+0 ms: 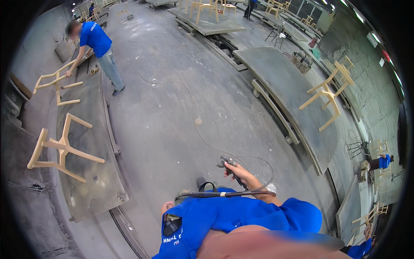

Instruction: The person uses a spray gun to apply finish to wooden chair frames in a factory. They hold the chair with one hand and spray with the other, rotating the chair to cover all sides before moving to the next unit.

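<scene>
My right hand (pixel 238 171) is closed around a black hand-held air tool (pixel 230 166), held out in front of my body at waist height. A thin hose (pixel 269 166) loops beside that forearm. Low at my left side, close to my blue shirt (pixel 241 211), hangs my left hand (pixel 166 207). Only a small part of it shows, and its fingers are too hidden to read. The nearest furniture on the left is a pale wooden chair frame (pixel 64 146) lying tipped over on a grey platform (pixel 97 183).
A person in blue (pixel 97 41) bends over another wooden chair frame (pixel 56 82) at the far left. Right of the aisle, a grey platform (pixel 280 82) carries a chair frame (pixel 330 93). A cable (pixel 189 93) trails along the floor. More chairs (pixel 209 9) stand farther back.
</scene>
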Tool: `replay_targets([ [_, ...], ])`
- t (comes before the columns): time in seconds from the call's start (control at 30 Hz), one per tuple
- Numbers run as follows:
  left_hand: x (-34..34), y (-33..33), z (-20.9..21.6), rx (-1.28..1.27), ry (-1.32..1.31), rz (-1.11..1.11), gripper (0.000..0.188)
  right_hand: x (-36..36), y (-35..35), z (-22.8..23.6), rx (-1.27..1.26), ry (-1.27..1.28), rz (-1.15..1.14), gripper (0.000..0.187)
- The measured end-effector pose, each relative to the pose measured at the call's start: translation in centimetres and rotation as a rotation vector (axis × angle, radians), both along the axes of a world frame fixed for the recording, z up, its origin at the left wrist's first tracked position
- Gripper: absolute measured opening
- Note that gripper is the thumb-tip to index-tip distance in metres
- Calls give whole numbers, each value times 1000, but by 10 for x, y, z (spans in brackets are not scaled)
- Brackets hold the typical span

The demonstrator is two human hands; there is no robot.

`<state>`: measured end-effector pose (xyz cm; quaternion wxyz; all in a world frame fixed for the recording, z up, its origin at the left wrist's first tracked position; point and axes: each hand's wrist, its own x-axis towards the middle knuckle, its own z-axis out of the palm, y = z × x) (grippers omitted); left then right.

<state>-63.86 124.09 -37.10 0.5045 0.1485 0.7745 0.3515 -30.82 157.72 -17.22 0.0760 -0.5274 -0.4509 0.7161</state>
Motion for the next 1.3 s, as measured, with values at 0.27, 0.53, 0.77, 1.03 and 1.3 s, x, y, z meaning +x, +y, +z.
replay_targets([
  [0.27,-27,101,99,92,366,-159,40,-121,67,8,147,-2,293,47],
  [0.53,-148,160,100,144,301,-395,39,-191,57,-5,55,-73,143,48],
  [0.77,-304,229,164,275,484,-370,39,-330,98,-4,211,-194,-115,60],
  [1.03,-476,142,202,382,847,169,28,-525,107,38,542,14,548,58],
  [1.3,-611,36,263,246,1181,624,25,-655,65,43,426,161,694,56],
])
